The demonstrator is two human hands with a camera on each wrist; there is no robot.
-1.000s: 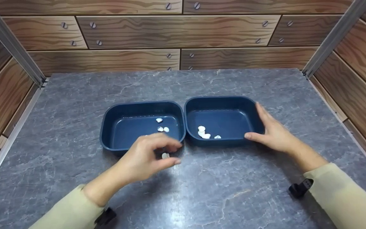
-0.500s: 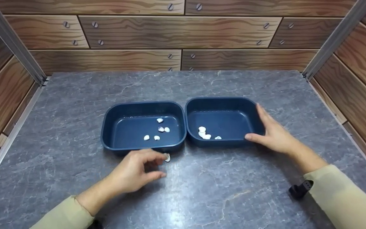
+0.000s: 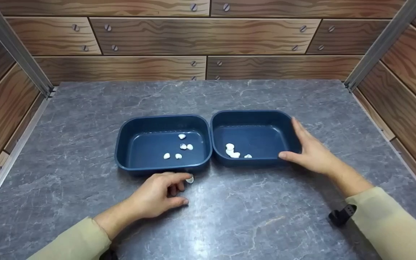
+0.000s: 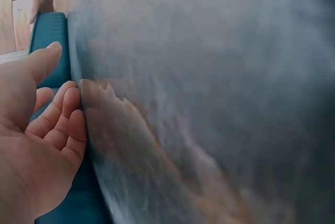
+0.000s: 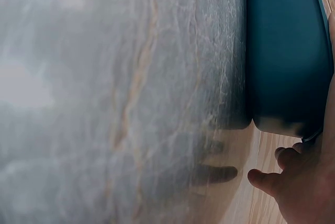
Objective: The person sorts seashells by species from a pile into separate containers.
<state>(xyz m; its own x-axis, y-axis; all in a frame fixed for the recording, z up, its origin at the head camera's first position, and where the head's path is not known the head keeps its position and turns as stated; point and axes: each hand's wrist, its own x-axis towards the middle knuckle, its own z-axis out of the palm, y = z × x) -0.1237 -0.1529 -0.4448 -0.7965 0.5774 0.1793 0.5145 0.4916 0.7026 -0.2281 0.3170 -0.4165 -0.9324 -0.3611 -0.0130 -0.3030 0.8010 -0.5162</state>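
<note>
My left hand (image 3: 157,196) is low over the table in front of the left blue bin (image 3: 118,144). Its index fingertip touches a small whitish shell-like piece (image 3: 190,179) on the tabletop, partly covering it. The thumb stands well apart, and the other fingers bend loosely. In the left wrist view the palm faces the camera, and nothing shows in it. My right hand (image 3: 312,151) rests on the right blue bin (image 3: 258,161) at its right end, thumb at the front corner and straight fingers along the side. Several white shell-like pieces (image 3: 167,156) lie scattered in the left bin.
Several more white pieces (image 3: 230,147) are gathered at the front left of the right bin. Both bins stand side by side on the grey marble-patterned table (image 3: 251,213). Wood-patterned walls (image 3: 200,36) and metal corner posts (image 3: 385,43) enclose the back and sides.
My left hand has drawn back from above the left bin's front rim toward me and left, and its index fingertip has come onto the loose piece. My right hand has stayed in place.
</note>
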